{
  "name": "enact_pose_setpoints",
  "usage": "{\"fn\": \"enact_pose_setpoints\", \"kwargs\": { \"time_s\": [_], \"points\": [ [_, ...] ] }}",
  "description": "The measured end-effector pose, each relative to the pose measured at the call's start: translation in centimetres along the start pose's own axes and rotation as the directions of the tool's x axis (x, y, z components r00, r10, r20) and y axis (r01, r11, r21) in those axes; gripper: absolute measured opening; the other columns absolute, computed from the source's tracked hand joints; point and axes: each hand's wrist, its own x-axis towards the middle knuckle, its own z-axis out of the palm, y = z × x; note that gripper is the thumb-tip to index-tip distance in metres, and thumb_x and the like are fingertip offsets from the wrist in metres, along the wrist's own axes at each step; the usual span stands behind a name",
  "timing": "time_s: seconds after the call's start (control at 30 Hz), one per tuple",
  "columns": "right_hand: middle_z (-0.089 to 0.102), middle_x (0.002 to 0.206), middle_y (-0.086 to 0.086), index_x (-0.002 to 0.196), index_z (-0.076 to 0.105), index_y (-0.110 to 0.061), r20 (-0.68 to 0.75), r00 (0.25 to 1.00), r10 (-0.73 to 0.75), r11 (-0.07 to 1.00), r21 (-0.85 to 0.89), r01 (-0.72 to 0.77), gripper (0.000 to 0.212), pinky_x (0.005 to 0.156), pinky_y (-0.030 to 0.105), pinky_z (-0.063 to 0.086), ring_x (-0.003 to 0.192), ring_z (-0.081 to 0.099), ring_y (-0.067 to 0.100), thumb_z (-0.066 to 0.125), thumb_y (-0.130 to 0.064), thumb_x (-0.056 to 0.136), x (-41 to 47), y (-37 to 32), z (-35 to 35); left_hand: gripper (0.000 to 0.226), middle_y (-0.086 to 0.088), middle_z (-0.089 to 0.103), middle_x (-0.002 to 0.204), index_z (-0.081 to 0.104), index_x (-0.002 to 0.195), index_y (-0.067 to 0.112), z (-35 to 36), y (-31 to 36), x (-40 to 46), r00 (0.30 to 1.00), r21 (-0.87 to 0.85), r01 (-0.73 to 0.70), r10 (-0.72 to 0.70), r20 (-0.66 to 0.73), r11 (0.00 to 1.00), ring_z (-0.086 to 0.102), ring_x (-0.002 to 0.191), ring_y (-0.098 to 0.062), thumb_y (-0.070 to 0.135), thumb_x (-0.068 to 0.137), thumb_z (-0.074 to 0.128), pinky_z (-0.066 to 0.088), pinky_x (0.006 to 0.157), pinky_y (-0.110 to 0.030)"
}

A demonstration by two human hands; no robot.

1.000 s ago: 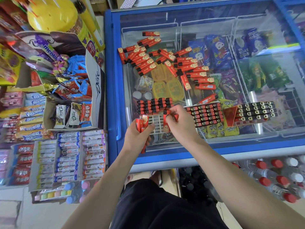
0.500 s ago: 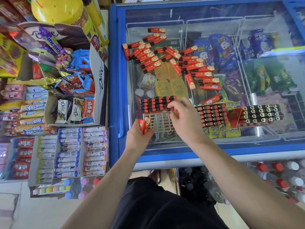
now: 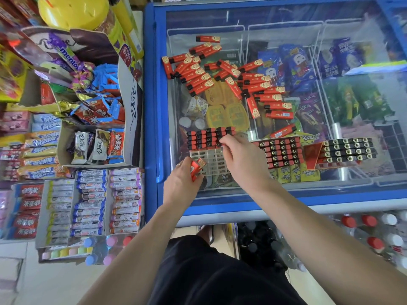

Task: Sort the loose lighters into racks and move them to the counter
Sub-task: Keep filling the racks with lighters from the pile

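On freezer lid (image 3: 286,23) | left hand (image 3: 181,183) grips lighters (image 3: 196,169) | right hand (image 3: 244,159) pinches lighter at rack (image 3: 209,160)

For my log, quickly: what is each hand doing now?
Left hand: holds red lighters.
Right hand: fingers curled at the half-filled rack; a held lighter cannot be told.

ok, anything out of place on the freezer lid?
Yes: loose lighters lie scattered at all angles across the lid, unracked. The near rack is only part filled. Left hand holds a few more.
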Motion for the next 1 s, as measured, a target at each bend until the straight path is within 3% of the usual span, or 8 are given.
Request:
{"fn": "enact_pose_setpoints", "kwargs": {
  "time_s": [0.27, 0.4, 0.43, 0.5, 0.57, 0.63, 0.77, 1.0],
  "points": [
    [0.064, 0.091, 0.002, 0.098, 0.065, -0.01, 0.005, 0.999, -0.038, 0.997, -0.062, 0.038, 0.006, 0.04, 0.035, 0.047, 0.052, 0.055, 0.021, 0.061, -0.007, 0.096, -0.3, 0.4, 0.0, 0.025, 0.013, 0.059, 0.104, 0.053, 0.116, 0.024, -0.2, 0.2, 0.1, 1.0, 0.012, 0.001, -0.001, 0.001, 1.0, 0.059, 0.086, -0.017, 0.028, 0.097, 0.068, 0.049, 0.062, -0.033],
    [0.068, 0.092, -0.003, 0.102, 0.066, -0.014, 0.05, 0.969, 0.24, 0.916, 0.319, -0.243, 0.007, 0.064, 0.024, 0.051, 0.072, 0.06, 0.008, 0.063, -0.014, 0.096, -0.2, -0.2, -0.5, 0.023, 0.007, 0.068, 0.101, 0.056, 0.11, 0.025, -0.8, 0.9, -0.2, 0.999, -0.126, 0.044, -0.041, 0.025, 0.991, 0.064, 0.084, -0.018, 0.03, 0.095, 0.071, 0.058, 0.071, -0.04],
    [0.068, 0.091, -0.004, 0.102, 0.066, -0.015, 0.129, 0.917, 0.378, 0.786, 0.479, -0.391, 0.007, 0.064, 0.024, 0.048, 0.072, 0.058, 0.007, 0.062, -0.017, 0.096, 0.0, -0.6, -0.7, 0.021, 0.005, 0.069, 0.096, 0.057, 0.107, 0.025, -1.0, 1.3, -0.4, 0.998, -0.202, 0.05, -0.04, 0.049, 0.978, 0.065, 0.081, -0.018, 0.031, 0.094, 0.073, 0.059, 0.07, -0.04],
    [0.067, 0.085, -0.001, 0.1, 0.065, -0.013, 0.328, 0.76, 0.561, 0.351, 0.737, -0.577, 0.009, 0.056, 0.029, 0.04, 0.064, 0.053, 0.011, 0.058, -0.017, 0.097, 0.5, -1.5, -1.3, 0.019, 0.002, 0.069, 0.084, 0.058, 0.099, 0.025, -1.6, 2.7, -0.9, 0.991, -0.383, 0.084, -0.036, 0.131, 0.92, 0.062, 0.069, -0.018, 0.032, 0.093, 0.075, 0.058, 0.064, -0.037],
    [0.064, 0.074, 0.003, 0.102, 0.065, -0.008, 0.484, 0.655, 0.581, -0.063, 0.828, -0.557, 0.011, 0.05, 0.029, 0.036, 0.056, 0.046, 0.015, 0.055, -0.011, 0.099, 0.9, -2.5, -2.0, 0.018, -0.004, 0.066, 0.072, 0.06, 0.097, 0.021, -2.1, 4.2, -1.5, 0.97, -0.601, 0.169, -0.025, 0.241, 0.781, 0.057, 0.061, -0.02, 0.03, 0.094, 0.075, 0.053, 0.06, -0.038],
    [0.063, 0.073, 0.005, 0.105, 0.066, -0.007, 0.542, 0.616, 0.571, -0.217, 0.824, -0.524, 0.016, 0.053, 0.03, 0.039, 0.057, 0.048, 0.015, 0.051, -0.009, 0.1, 0.9, -3.3, -2.5, 0.02, -0.007, 0.061, 0.066, 0.059, 0.1, 0.012, -2.3, 5.3, -1.8, 0.945, -0.737, 0.253, 0.002, 0.327, 0.626, 0.054, 0.059, -0.021, 0.024, 0.096, 0.076, 0.051, 0.057, -0.035],
    [0.071, 0.091, 0.012, 0.109, 0.066, -0.008, 0.533, 0.607, 0.589, -0.246, 0.834, -0.494, 0.025, 0.076, 0.043, 0.051, 0.082, 0.059, 0.024, 0.042, -0.006, 0.104, 0.6, -3.7, -2.5, 0.03, -0.007, 0.056, 0.066, 0.059, 0.106, 0.008, -2.2, 5.8, -1.8, 0.934, -0.81, 0.297, 0.024, 0.358, 0.506, 0.051, 0.058, -0.02, 0.015, 0.088, 0.082, 0.047, 0.053, -0.031],
    [0.078, 0.108, 0.011, 0.118, 0.064, -0.011, 0.534, 0.628, 0.565, -0.118, 0.806, -0.579, 0.018, 0.098, 0.046, 0.051, 0.102, 0.068, 0.025, 0.051, -0.01, 0.105, -0.2, -2.6, -2.5, 0.023, -0.01, 0.057, 0.066, 0.059, 0.099, 0.008, -2.3, 6.1, -2.0, 0.945, -0.788, 0.282, -0.019, 0.325, 0.547, 0.05, 0.059, -0.024, 0.008, 0.089, 0.08, 0.047, 0.053, -0.034]
  ]
}}
